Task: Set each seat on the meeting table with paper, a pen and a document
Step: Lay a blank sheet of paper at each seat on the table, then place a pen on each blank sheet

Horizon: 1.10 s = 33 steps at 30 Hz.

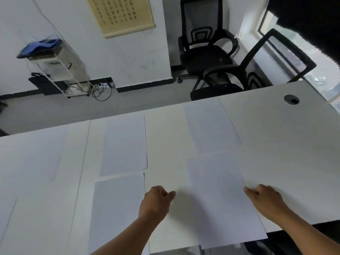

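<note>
- Head view: the left hand (157, 198) lies on the white table (276, 126), just left of the nearest sheet (219, 199). Its fingers are loosely curled with the thumb tip forward; motion blur hides whether the fingertips touch the sheet's left edge or pinch anything.
- The right hand (265, 198) is at the right edge of that same sheet, fingers stretched toward the paper and the fingertips at its border. It has nothing clasped; whether the tips actually press the paper I cannot tell.
- The nearest sheet lies flat between the two hands, tilted a little, its near end reaching past the table's near edge.
- A far right sheet (211, 126) lies just beyond it, toward the far edge of the table, the two nearly meeting.
- A far middle sheet (125, 144) and a near middle sheet (117, 208) lie to the left, one behind the other, close but apart.
- A far left sheet (33, 153) lies beyond the seam in the tabletop.
- A round cable port (291, 99) sits in the table's far right part.
- Two black mesh office chairs (206, 52) stand beyond the table by the window.
- A calligraphy scroll (119, 13) hangs on the wall; a white cart (60, 67) with a blue item on top stands below, cables on the floor beside it.
</note>
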Each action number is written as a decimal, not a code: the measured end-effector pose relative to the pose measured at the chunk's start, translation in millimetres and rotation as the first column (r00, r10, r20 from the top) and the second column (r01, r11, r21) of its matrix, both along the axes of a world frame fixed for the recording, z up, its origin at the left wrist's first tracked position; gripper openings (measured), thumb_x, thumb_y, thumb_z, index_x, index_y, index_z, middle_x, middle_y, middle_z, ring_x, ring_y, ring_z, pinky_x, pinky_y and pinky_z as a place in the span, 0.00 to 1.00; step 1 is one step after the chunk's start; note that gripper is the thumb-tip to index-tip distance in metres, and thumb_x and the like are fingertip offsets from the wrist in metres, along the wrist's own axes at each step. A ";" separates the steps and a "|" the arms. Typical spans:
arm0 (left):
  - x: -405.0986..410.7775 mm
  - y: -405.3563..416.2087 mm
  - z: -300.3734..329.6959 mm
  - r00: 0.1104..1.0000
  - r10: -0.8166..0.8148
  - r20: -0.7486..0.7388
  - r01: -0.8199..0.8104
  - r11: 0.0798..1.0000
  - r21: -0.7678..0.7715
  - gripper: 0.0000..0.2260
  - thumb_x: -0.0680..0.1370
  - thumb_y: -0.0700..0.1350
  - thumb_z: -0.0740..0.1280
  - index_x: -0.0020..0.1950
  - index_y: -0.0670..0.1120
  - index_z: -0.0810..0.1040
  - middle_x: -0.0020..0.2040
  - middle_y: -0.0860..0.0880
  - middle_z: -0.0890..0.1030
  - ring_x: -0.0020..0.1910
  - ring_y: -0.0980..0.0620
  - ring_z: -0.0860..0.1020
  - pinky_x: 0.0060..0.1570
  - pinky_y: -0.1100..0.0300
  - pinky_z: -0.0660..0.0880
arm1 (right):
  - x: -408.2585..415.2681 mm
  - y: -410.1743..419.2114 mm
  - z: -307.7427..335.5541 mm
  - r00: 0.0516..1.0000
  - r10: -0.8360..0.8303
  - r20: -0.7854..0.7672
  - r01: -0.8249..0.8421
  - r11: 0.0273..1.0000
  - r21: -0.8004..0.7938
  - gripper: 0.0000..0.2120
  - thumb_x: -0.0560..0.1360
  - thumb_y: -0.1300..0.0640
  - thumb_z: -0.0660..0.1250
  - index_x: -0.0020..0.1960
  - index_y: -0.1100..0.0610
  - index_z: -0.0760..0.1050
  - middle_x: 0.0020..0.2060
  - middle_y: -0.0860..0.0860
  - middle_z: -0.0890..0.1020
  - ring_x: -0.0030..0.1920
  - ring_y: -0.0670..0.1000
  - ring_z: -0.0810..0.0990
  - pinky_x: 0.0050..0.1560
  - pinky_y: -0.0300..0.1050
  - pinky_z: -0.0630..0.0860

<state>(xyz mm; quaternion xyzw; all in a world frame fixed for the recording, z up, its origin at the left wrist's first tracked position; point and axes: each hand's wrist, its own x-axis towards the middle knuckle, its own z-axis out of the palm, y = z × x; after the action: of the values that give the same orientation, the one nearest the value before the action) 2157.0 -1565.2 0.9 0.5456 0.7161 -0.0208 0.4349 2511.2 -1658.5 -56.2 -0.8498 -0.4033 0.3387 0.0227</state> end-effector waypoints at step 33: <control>-700.6 -395.3 362.0 0.599 0.801 -0.009 -0.478 0.366 0.799 0.27 0.80 0.62 0.69 0.78 0.55 0.73 0.76 0.53 0.73 0.69 0.51 0.78 0.67 0.53 0.76 | -884.5 -108.2 409.8 0.202 0.907 0.370 -0.728 -0.113 0.676 0.30 0.82 0.34 0.61 0.78 0.48 0.68 0.75 0.44 0.73 0.74 0.48 0.70 0.74 0.49 0.68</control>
<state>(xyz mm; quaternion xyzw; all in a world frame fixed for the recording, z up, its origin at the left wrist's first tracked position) 1456.4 -1960.5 362.9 0.3197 0.8881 0.3304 -0.0057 1626.7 -1766.7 353.5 -0.2614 -0.9306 0.1627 0.1977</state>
